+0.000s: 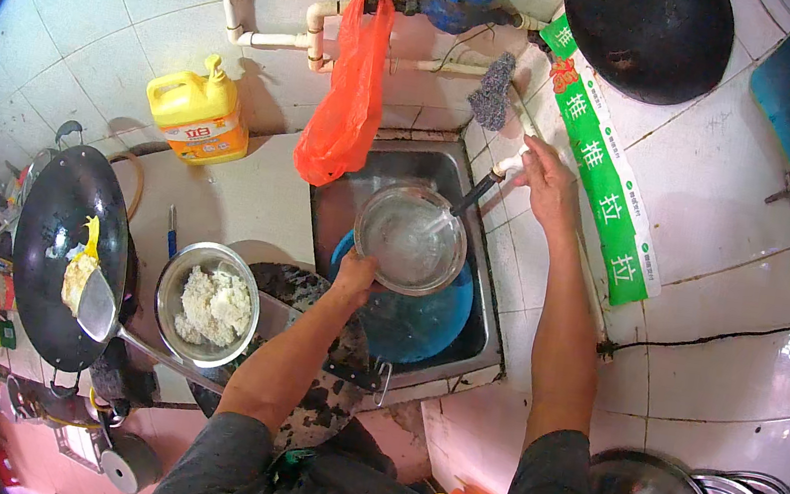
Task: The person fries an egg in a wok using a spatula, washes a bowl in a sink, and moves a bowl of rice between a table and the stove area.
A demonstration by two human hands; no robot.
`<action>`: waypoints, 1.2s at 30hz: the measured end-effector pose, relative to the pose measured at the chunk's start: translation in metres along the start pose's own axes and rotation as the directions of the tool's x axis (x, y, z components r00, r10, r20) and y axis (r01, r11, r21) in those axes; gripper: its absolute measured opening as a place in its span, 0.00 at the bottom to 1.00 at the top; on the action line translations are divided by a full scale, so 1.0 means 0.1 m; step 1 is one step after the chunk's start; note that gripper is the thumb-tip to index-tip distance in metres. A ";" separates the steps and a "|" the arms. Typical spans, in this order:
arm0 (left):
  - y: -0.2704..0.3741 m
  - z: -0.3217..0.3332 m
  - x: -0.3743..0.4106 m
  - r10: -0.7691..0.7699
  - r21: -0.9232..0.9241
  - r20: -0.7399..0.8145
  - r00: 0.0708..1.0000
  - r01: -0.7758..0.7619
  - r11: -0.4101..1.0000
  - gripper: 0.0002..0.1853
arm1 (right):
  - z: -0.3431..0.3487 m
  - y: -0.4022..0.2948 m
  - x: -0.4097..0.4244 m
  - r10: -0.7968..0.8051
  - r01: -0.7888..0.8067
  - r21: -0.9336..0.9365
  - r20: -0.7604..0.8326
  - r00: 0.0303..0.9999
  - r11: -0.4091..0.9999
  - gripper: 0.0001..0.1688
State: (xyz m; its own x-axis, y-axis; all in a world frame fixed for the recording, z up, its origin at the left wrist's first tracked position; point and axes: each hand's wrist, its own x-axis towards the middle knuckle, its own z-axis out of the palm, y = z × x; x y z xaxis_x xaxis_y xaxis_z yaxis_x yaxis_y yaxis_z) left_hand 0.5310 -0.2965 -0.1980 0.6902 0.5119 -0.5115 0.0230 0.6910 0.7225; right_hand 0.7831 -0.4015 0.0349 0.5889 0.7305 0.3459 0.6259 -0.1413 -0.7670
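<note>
My left hand (356, 277) grips the rim of a round bowl (406, 245) at its lower left. Water runs into the bowl from a black hose-like spout (474, 196) on a white tap (511, 165). At that tap is my right hand (549, 185), with its thumb and fingers around the tap end; the handle itself is hidden. Beneath the bowl, a blue basin (422, 326) stands in the steel sink (487, 321). Left of my left forearm, a metal bowl (165, 294) holds white cooked rice (216, 307).
A black wok (70, 186) at the left holds fried egg (82, 271) and a metal spatula (99, 312), whose handle reaches towards my left arm. A knife (172, 234), yellow detergent jug (201, 117), and cleaver-like blade (276, 314) lie about. A red plastic bag (347, 104) hangs over the sink.
</note>
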 end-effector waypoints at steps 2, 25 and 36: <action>-0.02 -0.02 0.02 -0.011 0.001 -0.007 1.000 0.011 1.000 0.28 | -0.03 0.00 -0.01 0.044 -0.044 -0.038 0.001 0.999 0.998 0.20; 0.02 0.03 -0.05 -0.047 0.027 -0.080 0.996 0.050 0.998 0.29 | 0.03 -0.01 -0.03 -0.012 0.007 -0.114 -0.044 0.999 0.993 0.21; 0.08 0.07 -0.22 0.015 -0.087 -0.075 0.997 -0.022 0.996 0.27 | 0.16 0.16 0.08 -0.224 0.132 -0.394 -0.199 0.954 0.909 0.19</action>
State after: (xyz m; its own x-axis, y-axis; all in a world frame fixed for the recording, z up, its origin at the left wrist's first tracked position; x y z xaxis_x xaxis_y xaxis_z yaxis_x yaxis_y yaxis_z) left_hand 0.5207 -0.3061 -0.1778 0.6342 0.5594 -0.5337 -0.0550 0.7212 0.6905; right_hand 0.7898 -0.3870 0.0171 0.5230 0.5956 0.6097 0.8485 -0.2959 -0.4388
